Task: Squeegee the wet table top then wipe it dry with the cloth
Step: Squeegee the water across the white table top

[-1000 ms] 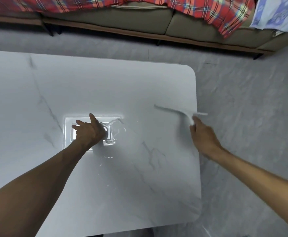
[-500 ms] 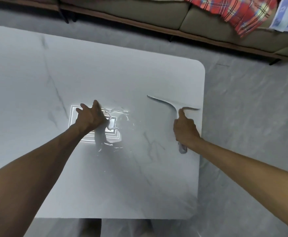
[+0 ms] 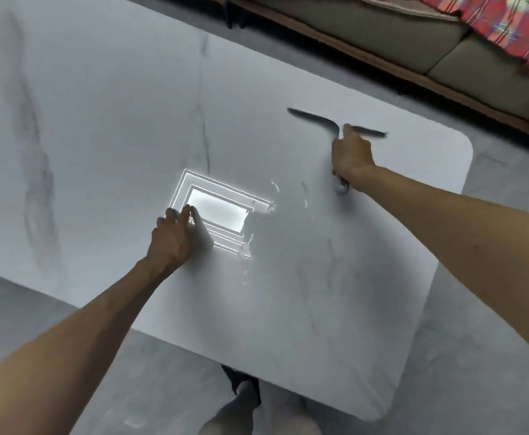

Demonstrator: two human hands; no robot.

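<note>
A white marble-look table top fills the middle of the head view. My right hand is closed round the handle of a squeegee, whose dark blade lies across the table near the far right corner. The handle's end shows below my fist. My left hand rests flat on the table, fingers spread, at the edge of a bright reflected ceiling light. Streaks and beads of water glint between the two hands. No cloth is in view.
A sofa with a red plaid blanket runs along the far side, a strip of grey floor between it and the table. The table's rounded right corners are close. My foot shows under the near edge.
My right hand took hold of the squeegee handle and carried it farther in over the table. The view swung, and my left hand slid off the wet patch toward the near side.
</note>
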